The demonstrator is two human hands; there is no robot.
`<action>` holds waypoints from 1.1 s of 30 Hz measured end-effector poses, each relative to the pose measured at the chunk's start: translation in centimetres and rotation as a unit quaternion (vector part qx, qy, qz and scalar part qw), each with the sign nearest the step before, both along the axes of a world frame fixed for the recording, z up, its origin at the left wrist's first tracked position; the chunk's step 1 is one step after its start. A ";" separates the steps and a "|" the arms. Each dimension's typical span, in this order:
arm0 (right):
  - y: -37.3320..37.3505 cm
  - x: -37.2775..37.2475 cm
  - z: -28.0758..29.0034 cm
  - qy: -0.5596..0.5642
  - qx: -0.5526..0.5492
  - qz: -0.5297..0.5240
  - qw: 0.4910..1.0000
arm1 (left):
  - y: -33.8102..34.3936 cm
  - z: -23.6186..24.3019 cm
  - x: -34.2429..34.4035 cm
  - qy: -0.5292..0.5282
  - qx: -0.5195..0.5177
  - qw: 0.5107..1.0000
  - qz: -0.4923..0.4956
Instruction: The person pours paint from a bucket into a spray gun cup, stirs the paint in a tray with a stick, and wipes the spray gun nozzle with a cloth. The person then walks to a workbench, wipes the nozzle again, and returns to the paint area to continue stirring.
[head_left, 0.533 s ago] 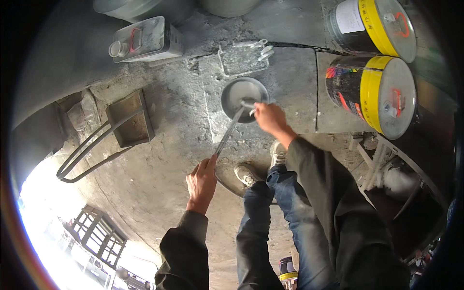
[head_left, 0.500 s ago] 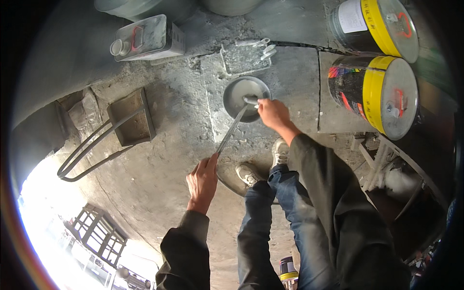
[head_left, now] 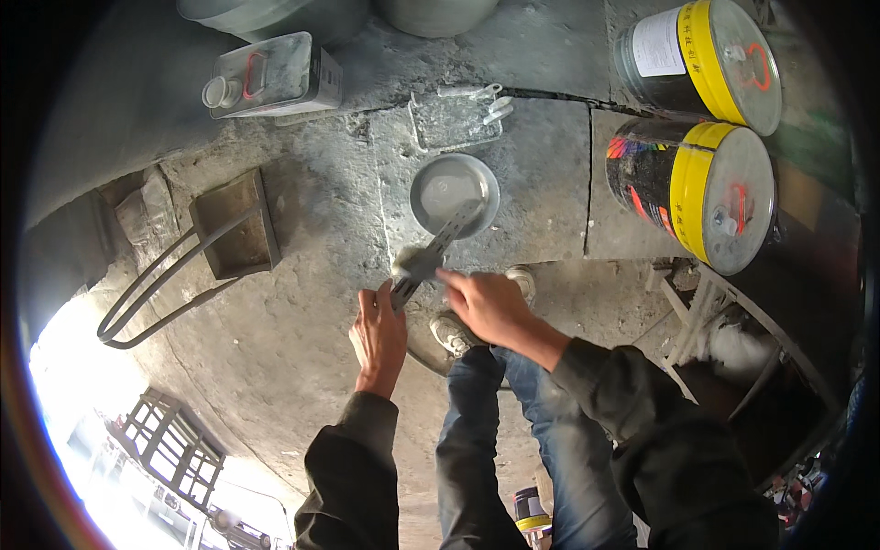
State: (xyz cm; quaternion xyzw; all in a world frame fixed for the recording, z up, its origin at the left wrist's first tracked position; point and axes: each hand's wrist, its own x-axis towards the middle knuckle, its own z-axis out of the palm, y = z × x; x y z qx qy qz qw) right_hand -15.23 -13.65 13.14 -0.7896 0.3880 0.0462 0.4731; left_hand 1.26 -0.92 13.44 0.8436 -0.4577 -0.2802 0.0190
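Observation:
My left hand [head_left: 378, 337] grips the near end of a slotted metal strip [head_left: 451, 226], which slants up to the right. Its far end reaches over a round metal pan [head_left: 414, 207] with grey liquid inside. Pressed against the strip just beyond my left fingers is what looks like a paintbrush [head_left: 422, 263], smeared by motion. My right hand [head_left: 490, 307] is closed around the brush's handle, in front of my shoes.
Behind the pan lies a grey-crusted tray [head_left: 449, 136]. A rectangular can [head_left: 275, 78] stands back left, above a long-handled metal dustpan [head_left: 234, 220]. Two yellow-banded drums [head_left: 692, 183] are on the right, near a wooden frame [head_left: 697, 316].
My right hand has drawn the brush from the pan back toward me, onto the strip near my left hand. The strip's slotted face now shows.

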 end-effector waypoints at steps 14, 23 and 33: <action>0.3 -1.0 -2.0 0.086 -0.077 -0.009 0.993 | -0.5 0.9 -1.2 -0.003 0.034 0.999 -0.019; -0.1 -1.2 -4.0 0.127 -0.084 -0.065 0.986 | -0.3 0.9 -0.7 -0.001 0.026 0.999 -0.019; -2.7 -2.7 -12.2 0.090 -0.130 -0.174 0.972 | -1.2 0.5 -0.6 0.025 -0.006 0.999 0.028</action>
